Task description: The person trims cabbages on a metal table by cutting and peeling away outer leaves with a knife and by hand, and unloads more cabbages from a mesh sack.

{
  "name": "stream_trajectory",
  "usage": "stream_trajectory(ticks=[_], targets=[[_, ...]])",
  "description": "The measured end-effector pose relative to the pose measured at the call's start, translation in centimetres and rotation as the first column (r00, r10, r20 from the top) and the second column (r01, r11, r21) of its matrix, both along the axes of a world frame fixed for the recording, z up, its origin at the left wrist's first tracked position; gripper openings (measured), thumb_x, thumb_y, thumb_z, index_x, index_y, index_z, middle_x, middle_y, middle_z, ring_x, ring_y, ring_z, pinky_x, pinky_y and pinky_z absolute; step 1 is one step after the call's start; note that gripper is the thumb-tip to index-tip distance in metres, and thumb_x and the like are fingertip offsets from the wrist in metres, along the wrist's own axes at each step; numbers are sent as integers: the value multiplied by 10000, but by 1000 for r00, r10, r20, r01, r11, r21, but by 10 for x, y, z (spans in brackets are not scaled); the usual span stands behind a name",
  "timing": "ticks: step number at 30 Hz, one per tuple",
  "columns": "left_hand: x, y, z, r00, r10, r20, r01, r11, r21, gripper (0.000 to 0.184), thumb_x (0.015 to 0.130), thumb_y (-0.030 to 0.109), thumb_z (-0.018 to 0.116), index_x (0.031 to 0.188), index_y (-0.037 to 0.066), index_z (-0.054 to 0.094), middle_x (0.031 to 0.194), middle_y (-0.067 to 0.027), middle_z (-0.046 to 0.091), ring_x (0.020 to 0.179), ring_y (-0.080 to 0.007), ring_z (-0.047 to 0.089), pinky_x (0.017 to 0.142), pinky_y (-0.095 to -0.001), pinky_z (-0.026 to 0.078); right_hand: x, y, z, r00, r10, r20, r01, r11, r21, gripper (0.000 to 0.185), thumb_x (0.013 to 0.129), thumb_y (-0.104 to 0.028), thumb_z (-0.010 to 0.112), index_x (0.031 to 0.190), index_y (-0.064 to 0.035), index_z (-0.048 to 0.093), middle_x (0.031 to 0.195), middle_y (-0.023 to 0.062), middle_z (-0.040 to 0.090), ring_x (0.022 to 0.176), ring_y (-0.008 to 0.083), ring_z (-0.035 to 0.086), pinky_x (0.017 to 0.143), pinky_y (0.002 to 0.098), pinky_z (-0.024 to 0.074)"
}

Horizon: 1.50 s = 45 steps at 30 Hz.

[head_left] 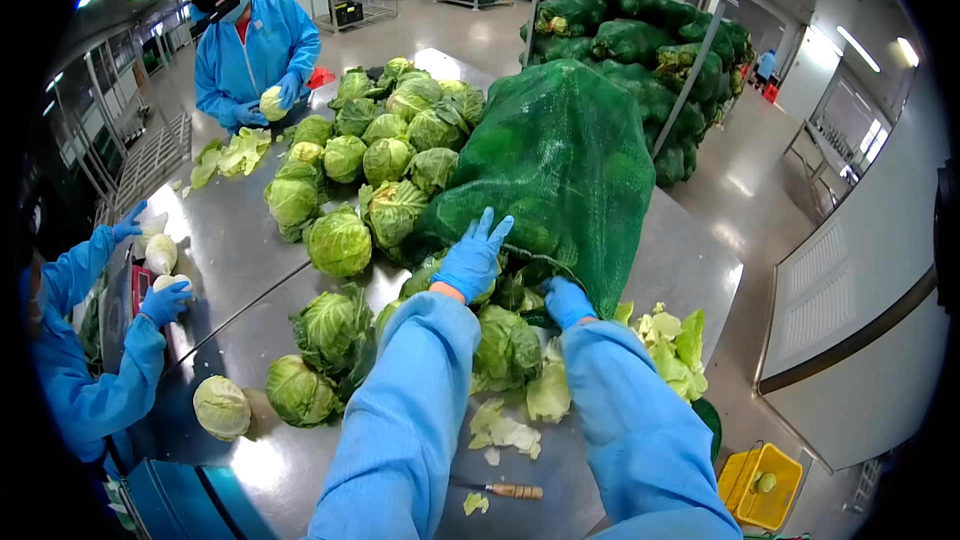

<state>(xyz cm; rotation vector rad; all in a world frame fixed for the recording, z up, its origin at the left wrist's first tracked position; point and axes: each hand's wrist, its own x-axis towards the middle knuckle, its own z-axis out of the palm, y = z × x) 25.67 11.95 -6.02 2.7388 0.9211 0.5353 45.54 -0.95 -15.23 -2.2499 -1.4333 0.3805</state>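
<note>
My left hand (470,258), in a blue glove, lies with fingers spread on the lower left edge of a large green mesh bag (565,160). Cabbages show through the netting. At the bag's mouth, my right hand (567,302) has its fingers curled on the mesh edge; its fingertips are partly hidden. Below and between my hands sits a green cabbage (505,348), next to a paler cabbage piece (549,385). A wooden-handled knife (515,491) lies on the steel table nearer to me, by torn leaf scraps (503,430).
Many loose cabbages (388,160) are heaped left of the bag. A co-worker (255,50) holds a cabbage across the table; another (90,340) handles pale cabbages at left. Loose leaves (675,350) lie right. A yellow crate (762,485) stands on the floor; stacked full bags (640,40) rise behind.
</note>
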Motion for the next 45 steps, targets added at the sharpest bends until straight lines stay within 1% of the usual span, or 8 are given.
stream_trajectory(ticks=[4, 7, 10, 15, 20, 35, 43, 45], targets=[[11, 18, 24, 979, -10, -202, -65, 930, -362, 871, 740, 243, 631, 1518, 238, 240, 1303, -228, 549, 1051, -410, 603, 903, -433, 494, 8, 58, 92, 958, -264, 111, 268, 963, -28, 291, 915, -265, 538, 1053, -39, 660, 1021, 261, 653, 961, 437, 613, 878, 454, 497], [9, 13, 33, 972, 220, 81, -184, 931, -315, 422, 789, 354, 637, 1138, 121, 594, 953, -207, 684, 899, -403, 652, 817, -479, 494, 57, 84, 121, 966, -202, 160, 213, 975, -61, 288, 911, -260, 540, 1051, -39, 660, 1019, 258, 654, 957, 436, 613, 875, 453, 497], [1, 20, 54, 768, 127, 627, -76, 991, -108, 230, 785, 205, 649, 968, 88, 575, 755, -213, 640, 715, -412, 629, 631, -486, 492, 89, 93, 135, 964, -179, 199, 197, 978, -73, 284, 908, -256, 542, 1049, -39, 661, 1016, 256, 655, 954, 434, 613, 873, 453, 498], [-29, -19, 116, 893, -171, 416, 139, 985, 106, 169, 750, 64, 643, 877, 92, 536, 606, -193, 539, 586, -408, 579, 518, -466, 456, 118, 92, 158, 967, -150, 208, 171, 982, -86, 279, 902, -248, 545, 1046, -40, 662, 1012, 252, 656, 948, 430, 614, 869, 451, 499], [-31, -38, 102, 963, -139, 231, 115, 987, 111, 161, 743, 96, 639, 887, 84, 566, 611, -169, 574, 579, -396, 599, 533, -469, 486, 106, 66, 161, 972, -101, 212, 117, 991, -66, 273, 896, -240, 549, 1043, -40, 663, 1008, 248, 657, 942, 427, 615, 865, 450, 499], [-30, 5, 154, 625, -60, 778, 48, 998, 39, 269, 774, 18, 603, 1030, 47, 680, 839, -161, 647, 813, -292, 648, 775, -362, 519, 12, 74, 100, 968, 116, 222, -118, 993, -5, 258, 879, -218, 559, 1034, -41, 665, 996, 236, 661, 925, 418, 617, 852, 446, 501], [-23, 4, 146, 773, 179, 609, 360, 667, -652, 140, 835, 112, 567, 860, 5, 653, 634, -99, 509, 574, -115, 458, 557, -265, 420, 89, 117, 145, 961, 9, 275, 2, 999, -40, 251, 869, -205, 564, 1029, -42, 667, 989, 229, 663, 915, 413, 619, 845, 444, 503], [-15, -1, 140, 815, -10, 579, 301, 862, -409, 178, 795, 158, 548, 831, 10, 640, 670, -190, 593, 617, -313, 590, 605, -394, 469, 98, 119, 147, 961, 6, 277, 5, 999, -38, 249, 867, -202, 566, 1028, -42, 667, 987, 227, 664, 913, 411, 619, 844, 443, 503]])
